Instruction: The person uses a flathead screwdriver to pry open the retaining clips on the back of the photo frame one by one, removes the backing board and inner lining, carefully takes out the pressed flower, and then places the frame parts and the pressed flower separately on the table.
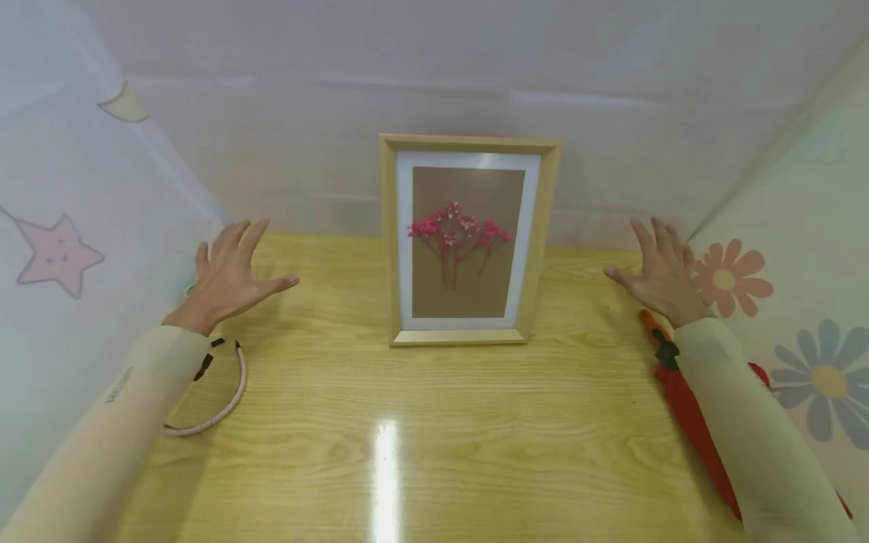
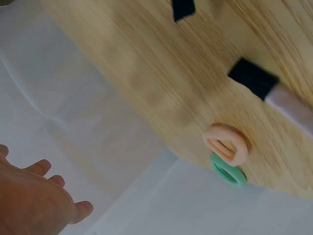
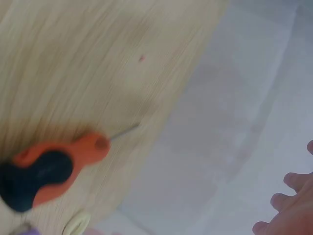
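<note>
A wooden picture frame (image 1: 468, 240) with pink dried flowers stands upright at the back middle of the wooden table (image 1: 380, 422), leaning against the wall. My left hand (image 1: 231, 275) hovers open to the frame's left, fingers spread, holding nothing. My right hand (image 1: 661, 271) hovers open to the frame's right, also empty. Neither hand touches the frame. In the left wrist view my left hand (image 2: 34, 203) shows at the lower left corner; in the right wrist view my right hand's fingertips (image 3: 288, 208) show at the lower right.
A pink headband (image 1: 220, 396) with black ends lies under my left forearm. A peach hair tie (image 2: 226, 143) and a green one (image 2: 227, 172) lie near the table's edge. A red folded umbrella (image 1: 692, 411) with an orange-and-black handle (image 3: 49, 166) lies under my right forearm. Printed curtains hang on both sides.
</note>
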The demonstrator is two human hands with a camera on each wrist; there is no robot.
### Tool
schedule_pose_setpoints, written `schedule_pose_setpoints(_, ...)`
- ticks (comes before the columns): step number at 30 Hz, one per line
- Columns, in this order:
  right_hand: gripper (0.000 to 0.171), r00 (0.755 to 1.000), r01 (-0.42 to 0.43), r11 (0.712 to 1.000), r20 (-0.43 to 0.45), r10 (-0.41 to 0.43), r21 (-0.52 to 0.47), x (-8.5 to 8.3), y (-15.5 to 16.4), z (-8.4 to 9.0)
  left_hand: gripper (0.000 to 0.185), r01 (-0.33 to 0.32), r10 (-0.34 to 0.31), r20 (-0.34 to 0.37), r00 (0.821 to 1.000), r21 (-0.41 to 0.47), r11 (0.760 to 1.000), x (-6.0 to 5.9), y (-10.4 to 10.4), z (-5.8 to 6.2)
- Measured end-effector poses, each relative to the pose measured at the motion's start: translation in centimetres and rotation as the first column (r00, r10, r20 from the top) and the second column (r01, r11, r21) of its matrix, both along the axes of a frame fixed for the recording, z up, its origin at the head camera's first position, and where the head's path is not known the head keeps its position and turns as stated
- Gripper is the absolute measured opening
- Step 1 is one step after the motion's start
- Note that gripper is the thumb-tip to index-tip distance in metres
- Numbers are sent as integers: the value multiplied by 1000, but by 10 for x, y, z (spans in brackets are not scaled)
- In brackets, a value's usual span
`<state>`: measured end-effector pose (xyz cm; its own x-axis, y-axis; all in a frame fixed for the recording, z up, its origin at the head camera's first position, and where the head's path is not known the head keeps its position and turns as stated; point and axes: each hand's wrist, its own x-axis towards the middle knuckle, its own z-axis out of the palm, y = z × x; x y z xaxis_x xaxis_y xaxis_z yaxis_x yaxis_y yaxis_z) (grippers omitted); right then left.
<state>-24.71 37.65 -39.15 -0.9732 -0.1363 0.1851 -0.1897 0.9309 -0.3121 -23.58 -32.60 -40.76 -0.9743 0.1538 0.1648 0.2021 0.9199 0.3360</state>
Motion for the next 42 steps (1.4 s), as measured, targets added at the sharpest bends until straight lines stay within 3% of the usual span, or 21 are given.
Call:
schedule_pose_setpoints(6, 94, 999, -47, 989, -5, 47, -138, 0, -20, 4, 108, 29, -40, 62, 997, 166, 986, -4, 26, 5)
schedule_pose_setpoints(8, 92, 997, -58, 978, 34, 66, -200, 0, -28, 6, 106, 30, -59, 107, 992, 254, 967, -4, 36, 5)
schedule_pose_setpoints(10, 89, 991, -62, 947, 96, 96, -316, 1, -37, 9, 102, 22, -82, 149, 985, 361, 932, -3, 45, 6)
schedule_pose_setpoints(13, 85, 976, -48, 867, 162, 147, -496, 4, -51, 17, 94, 24, -145, 186, 972, 533, 846, -1, 59, 8)
schedule_pose_setpoints(16, 79, 963, -29, 757, 185, 196, -652, 6, -65, 24, 85, 35, -216, 180, 960, 687, 726, 3, 76, 12)
schedule_pose_setpoints(19, 75, 948, -32, 638, 179, 264, -770, 6, -77, 27, 77, 46, -261, 150, 954, 783, 620, 6, 94, 16)
schedule_pose_setpoints(21, 73, 932, -26, 575, 188, 310, -818, 6, -83, 26, 74, 53, -273, 125, 954, 824, 564, 7, 105, 18)
schedule_pose_setpoints(23, 72, 914, -22, 532, 199, 354, -847, 5, -90, 24, 72, 58, -275, 105, 956, 849, 526, 7, 113, 20)
schedule_pose_setpoints(26, 71, 894, -14, 515, 220, 391, -857, 4, -100, 20, 72, 64, -270, 82, 959, 867, 494, 8, 124, 21)
schedule_pose_setpoints(32, 69, 878, -12, 505, 233, 419, -863, 3, -118, 17, 70, 40, -260, 82, 962, 900, 433, 5, 139, 18)
schedule_pose_setpoints(37, 66, 869, -10, 499, 239, 433, -866, 5, -128, 18, 66, 21, -237, 92, 967, 900, 435, 3, 150, 16)
schedule_pose_setpoints(42, 66, 877, -4, 531, 252, 409, -848, 6, -135, 20, 62, 11, -225, 96, 970, 901, 434, 1, 159, 15)
